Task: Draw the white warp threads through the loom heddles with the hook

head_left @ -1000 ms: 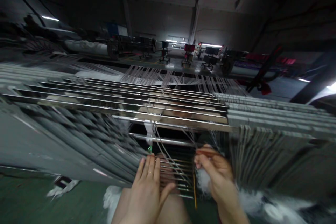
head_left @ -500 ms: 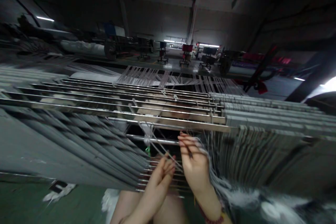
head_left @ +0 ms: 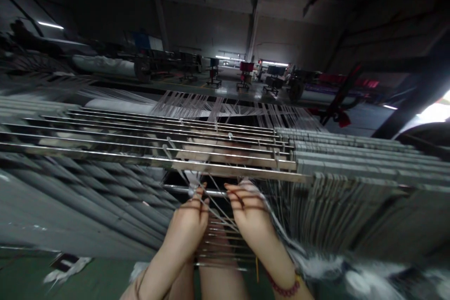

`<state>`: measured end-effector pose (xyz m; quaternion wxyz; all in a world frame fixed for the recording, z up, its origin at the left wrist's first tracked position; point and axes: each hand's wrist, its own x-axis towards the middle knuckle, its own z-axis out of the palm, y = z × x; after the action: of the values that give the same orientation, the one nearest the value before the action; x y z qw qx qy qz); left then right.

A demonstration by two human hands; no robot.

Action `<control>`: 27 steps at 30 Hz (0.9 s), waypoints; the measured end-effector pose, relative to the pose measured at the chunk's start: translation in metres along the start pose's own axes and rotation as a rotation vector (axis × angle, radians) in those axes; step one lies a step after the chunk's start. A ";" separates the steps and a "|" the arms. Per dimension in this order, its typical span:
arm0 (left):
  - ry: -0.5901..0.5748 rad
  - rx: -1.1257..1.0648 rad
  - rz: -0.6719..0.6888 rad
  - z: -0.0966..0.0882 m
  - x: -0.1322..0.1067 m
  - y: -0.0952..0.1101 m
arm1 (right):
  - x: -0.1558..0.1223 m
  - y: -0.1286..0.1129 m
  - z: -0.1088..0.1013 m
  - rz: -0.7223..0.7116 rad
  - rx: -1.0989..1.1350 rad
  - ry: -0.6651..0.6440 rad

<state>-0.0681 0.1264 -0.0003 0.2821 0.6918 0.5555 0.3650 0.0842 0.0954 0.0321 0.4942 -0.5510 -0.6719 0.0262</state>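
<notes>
My left hand [head_left: 188, 218] is raised under the front metal bar, fingers drawn together at the tips beside slanting pale strands [head_left: 220, 215]. What they pinch is too blurred to make out. To its right, my right hand [head_left: 251, 208] has bent fingers closed around white threads, their tips near a round metal rod [head_left: 172, 188]. The bundle of white threads [head_left: 286, 236] trails from behind this hand down to the right. Above both hands run several flat metal heddle bars [head_left: 225, 168]. Packed grey heddles [head_left: 337, 215] hang at the right, and more grey heddles [head_left: 87, 211] at the left.
Thin rods [head_left: 225, 243] cross low in front of my legs. White yarn [head_left: 358, 281] lies at lower right. Behind the bars, pale warp threads [head_left: 190, 104] stretch across. A dark object with white scraps [head_left: 65, 262] lies on the green floor [head_left: 24, 274].
My left hand has moved left and up, away from the lower strands to just under the front bar. The right hand stays near the rod, slightly left in view. The view has shifted slightly.
</notes>
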 end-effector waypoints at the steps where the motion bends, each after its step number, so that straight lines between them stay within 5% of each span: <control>1: -0.041 -0.075 0.012 0.001 0.001 0.003 | 0.000 -0.001 0.001 0.018 0.003 -0.009; 7: -0.150 -0.255 0.170 -0.007 -0.016 0.024 | 0.004 -0.005 0.004 0.075 0.042 -0.079; 11: -0.042 -0.110 0.302 -0.010 -0.014 0.016 | 0.007 -0.007 -0.004 0.094 0.112 -0.060; 14: 0.055 -0.243 0.136 -0.006 0.000 0.006 | 0.005 -0.007 -0.014 0.104 0.178 0.018; 17: 0.018 -0.407 -0.031 -0.003 0.013 0.005 | 0.001 -0.004 -0.019 0.086 0.246 0.090; 22: -0.112 -0.618 -0.136 -0.005 0.017 0.015 | -0.007 0.008 -0.014 0.084 0.317 0.050; 27: -0.131 -0.723 -0.197 -0.006 0.016 0.023 | -0.017 0.010 -0.013 0.098 0.290 0.171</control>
<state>-0.0587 0.1373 0.0245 0.5768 0.5128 0.4352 0.4636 0.0991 0.0791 0.0220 0.6219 -0.5063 -0.5890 0.0998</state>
